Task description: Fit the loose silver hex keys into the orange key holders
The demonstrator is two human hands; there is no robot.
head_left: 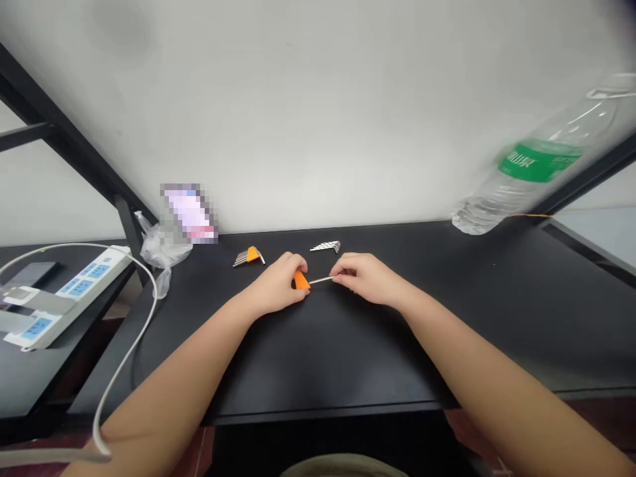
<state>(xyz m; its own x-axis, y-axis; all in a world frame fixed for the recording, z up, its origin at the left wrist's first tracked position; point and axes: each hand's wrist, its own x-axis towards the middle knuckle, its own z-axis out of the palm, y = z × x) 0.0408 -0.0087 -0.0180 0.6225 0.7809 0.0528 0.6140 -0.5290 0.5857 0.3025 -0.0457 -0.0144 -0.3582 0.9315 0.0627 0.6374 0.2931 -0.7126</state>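
My left hand [281,285] is closed on an orange hex key holder [301,280] over the middle of the black table. A thin silver hex key [322,280] runs from the holder's right side to my right hand [365,277], whose thumb and fingers pinch its other end. Whether the key sits inside the holder or only touches it, I cannot tell. Behind my hands several loose silver hex keys [326,246] lie side by side. To the left rests a second orange holder [253,254] with several hex keys in it.
A large clear bottle with a green label [539,161] leans at the back right. At the back left are a crumpled plastic bag [163,250] and a pixelated phone-like object [190,212]. A white cable [149,318] loops past my left forearm, near a power strip [74,291].
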